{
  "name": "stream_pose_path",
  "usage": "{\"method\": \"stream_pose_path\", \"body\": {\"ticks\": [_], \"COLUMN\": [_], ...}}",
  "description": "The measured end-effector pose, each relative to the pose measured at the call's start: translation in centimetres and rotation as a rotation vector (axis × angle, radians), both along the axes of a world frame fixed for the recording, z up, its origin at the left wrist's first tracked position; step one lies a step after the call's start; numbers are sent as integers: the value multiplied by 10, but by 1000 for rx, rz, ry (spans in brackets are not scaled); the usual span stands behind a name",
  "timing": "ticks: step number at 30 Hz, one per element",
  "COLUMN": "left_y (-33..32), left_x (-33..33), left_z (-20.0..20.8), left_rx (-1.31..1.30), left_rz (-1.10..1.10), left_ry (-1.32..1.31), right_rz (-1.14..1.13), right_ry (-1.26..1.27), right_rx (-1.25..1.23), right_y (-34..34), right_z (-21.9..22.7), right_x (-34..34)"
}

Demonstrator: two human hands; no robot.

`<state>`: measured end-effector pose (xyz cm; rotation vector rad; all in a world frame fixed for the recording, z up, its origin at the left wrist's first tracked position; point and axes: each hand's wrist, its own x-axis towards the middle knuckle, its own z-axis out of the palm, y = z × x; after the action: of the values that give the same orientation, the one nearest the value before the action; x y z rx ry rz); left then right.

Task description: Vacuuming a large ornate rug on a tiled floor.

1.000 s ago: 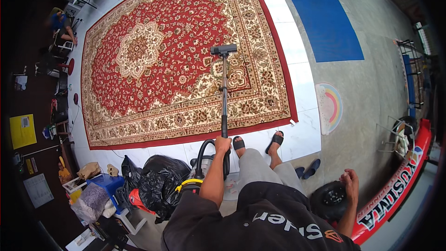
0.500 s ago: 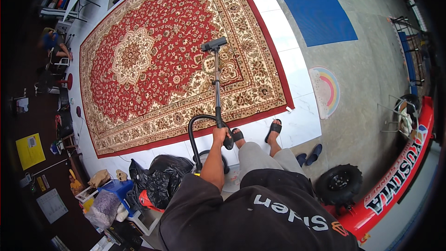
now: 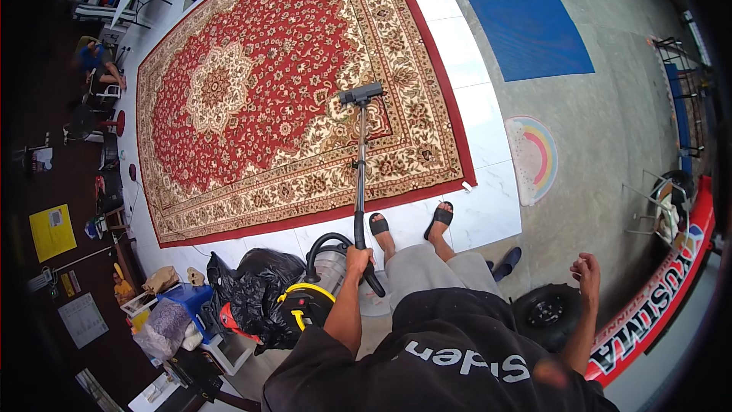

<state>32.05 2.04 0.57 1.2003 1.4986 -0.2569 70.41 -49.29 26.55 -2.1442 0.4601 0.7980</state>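
My left hand (image 3: 359, 259) is wrapped round the handle of a vacuum cleaner wand (image 3: 360, 191). From there the metal tube runs forward to a grey floor head (image 3: 361, 93), which rests on a red and cream patterned rug (image 3: 252, 99). A black hose (image 3: 316, 248) loops from the handle towards the canister (image 3: 309, 301), which has a black and yellow top and stands beside my left forearm. My right hand (image 3: 587, 276) is raised at the right, away from the vacuum, loosely bent with fingers somewhat apart and nothing visible in it.
Black plastic bags (image 3: 263, 290) lie left of the canister, near a blue stool (image 3: 183, 301). At the right are a tyre (image 3: 545, 313), a red banner-like barrier (image 3: 656, 290), a rainbow mat (image 3: 534, 160) and dark slippers (image 3: 507, 263). A person (image 3: 99, 61) sits at the far left.
The floor head has come back slightly towards me across the rug. My right hand has come into view at the right. More of the canister shows beside my left arm.
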Motion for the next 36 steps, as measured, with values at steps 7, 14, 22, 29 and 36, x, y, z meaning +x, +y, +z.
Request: {"method": "stream_pose_path", "body": {"ticks": [7, 14, 22, 29, 36], "left_y": [192, 148, -120, -202, -84], "left_x": [269, 252, -8, -89, 86], "left_z": [-6, 8, 91, 73, 26], "left_rx": [-137, -183, 134, 165, 30], "left_rz": [40, 112, -351, -143, -221], "left_ry": [-219, -230, 258, 145, 147], "right_rz": [124, -56, -21, -88, 173], "right_ry": [42, 543, 637, 295, 60], "right_rx": [48, -115, -185, 55, 95], "right_y": [4, -105, -108, 17, 64], "right_z": [4, -50, -71, -64, -5], "right_x": [-35, -210, -201, -26, -12]}}
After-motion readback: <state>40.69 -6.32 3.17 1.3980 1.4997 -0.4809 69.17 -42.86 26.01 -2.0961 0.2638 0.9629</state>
